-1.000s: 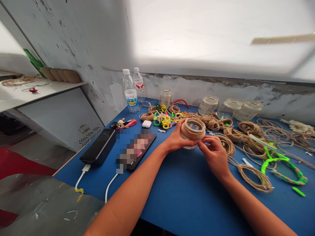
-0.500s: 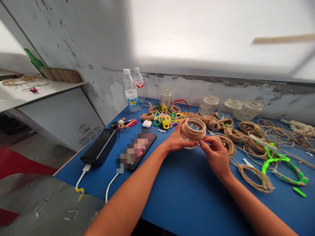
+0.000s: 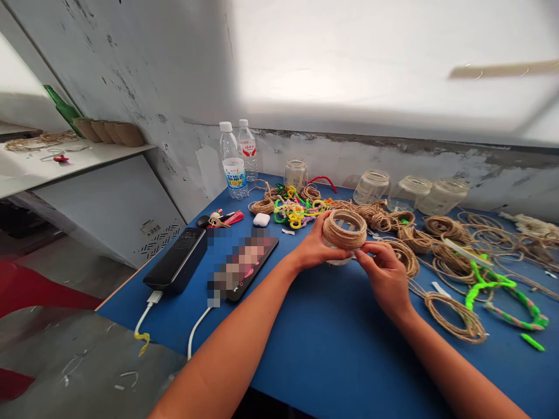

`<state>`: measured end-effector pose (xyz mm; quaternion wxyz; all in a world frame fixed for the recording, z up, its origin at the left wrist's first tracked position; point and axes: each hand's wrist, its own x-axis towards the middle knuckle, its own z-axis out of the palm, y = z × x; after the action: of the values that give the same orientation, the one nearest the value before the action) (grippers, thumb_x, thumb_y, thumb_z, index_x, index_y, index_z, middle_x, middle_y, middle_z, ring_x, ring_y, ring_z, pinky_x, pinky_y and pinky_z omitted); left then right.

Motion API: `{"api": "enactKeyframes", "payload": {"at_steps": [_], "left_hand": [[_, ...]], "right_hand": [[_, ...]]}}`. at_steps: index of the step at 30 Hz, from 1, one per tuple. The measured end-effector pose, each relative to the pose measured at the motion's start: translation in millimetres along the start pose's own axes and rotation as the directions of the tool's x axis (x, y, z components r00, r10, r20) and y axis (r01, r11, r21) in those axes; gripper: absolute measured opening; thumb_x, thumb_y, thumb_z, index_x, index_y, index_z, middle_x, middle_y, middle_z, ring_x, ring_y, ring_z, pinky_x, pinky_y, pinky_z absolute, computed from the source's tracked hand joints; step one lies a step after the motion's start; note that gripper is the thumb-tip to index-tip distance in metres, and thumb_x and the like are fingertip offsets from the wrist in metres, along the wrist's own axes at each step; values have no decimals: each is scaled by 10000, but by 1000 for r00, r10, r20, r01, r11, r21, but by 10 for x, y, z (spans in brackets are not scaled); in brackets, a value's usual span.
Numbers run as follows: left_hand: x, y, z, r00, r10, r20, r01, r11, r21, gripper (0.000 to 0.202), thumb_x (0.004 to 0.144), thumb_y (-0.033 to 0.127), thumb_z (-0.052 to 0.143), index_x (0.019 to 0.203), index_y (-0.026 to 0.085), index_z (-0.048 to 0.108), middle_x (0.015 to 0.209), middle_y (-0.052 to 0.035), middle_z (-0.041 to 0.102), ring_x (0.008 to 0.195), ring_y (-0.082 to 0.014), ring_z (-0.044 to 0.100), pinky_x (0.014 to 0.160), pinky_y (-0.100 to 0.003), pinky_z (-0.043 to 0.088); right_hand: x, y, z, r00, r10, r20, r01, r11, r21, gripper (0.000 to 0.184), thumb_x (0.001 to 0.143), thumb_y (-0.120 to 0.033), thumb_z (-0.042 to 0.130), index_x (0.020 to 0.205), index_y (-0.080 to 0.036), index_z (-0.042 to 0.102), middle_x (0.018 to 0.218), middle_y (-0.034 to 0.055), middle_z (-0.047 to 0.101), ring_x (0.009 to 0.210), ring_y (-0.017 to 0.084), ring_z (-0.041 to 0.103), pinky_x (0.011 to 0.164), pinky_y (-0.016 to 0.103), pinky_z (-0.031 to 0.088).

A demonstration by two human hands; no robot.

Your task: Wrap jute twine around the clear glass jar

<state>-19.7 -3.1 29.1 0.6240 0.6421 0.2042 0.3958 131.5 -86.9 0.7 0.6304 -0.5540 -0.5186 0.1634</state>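
A glass jar wrapped in jute twine (image 3: 345, 230) is held up just above the blue table (image 3: 332, 349), its open mouth tilted toward me. My left hand (image 3: 312, 247) grips it from the left side, with the fingers curling behind it. My right hand (image 3: 384, 273) pinches the jar's lower right edge between thumb and fingertips. The bare glass base shows below the twine, and the hands hide part of the wrapping. Loose coils of jute twine (image 3: 404, 256) lie just right of my right hand.
Several bare glass jars (image 3: 441, 196) stand along the wall, with colourful pipe cleaners (image 3: 297, 212) and more twine before them. Left of my hands lie a phone with a pixelated screen (image 3: 244, 267), a power bank (image 3: 177, 259), an earbud case (image 3: 261, 219) and water bottles (image 3: 233, 163).
The jar and both hands have shifted slightly to the right, and the right fingers have moved a little along the jar's lower edge. The grip looks the same.
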Motion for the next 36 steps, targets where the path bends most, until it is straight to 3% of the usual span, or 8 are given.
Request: {"api": "enactKeyframes", "payload": {"at_steps": [36], "left_hand": [[-3,31,-7,999,-53,-3,53,999,5,1024,536,235,854,1387,195,286,1389,-111,462,1289,-243,487,1134,-378,366]], "right_hand": [[-7,79,-13,998,61,7,-61,998,-8,278,773,-459,711,845,-197,648,940,47,627,910,190,597,809,348,473]]}}
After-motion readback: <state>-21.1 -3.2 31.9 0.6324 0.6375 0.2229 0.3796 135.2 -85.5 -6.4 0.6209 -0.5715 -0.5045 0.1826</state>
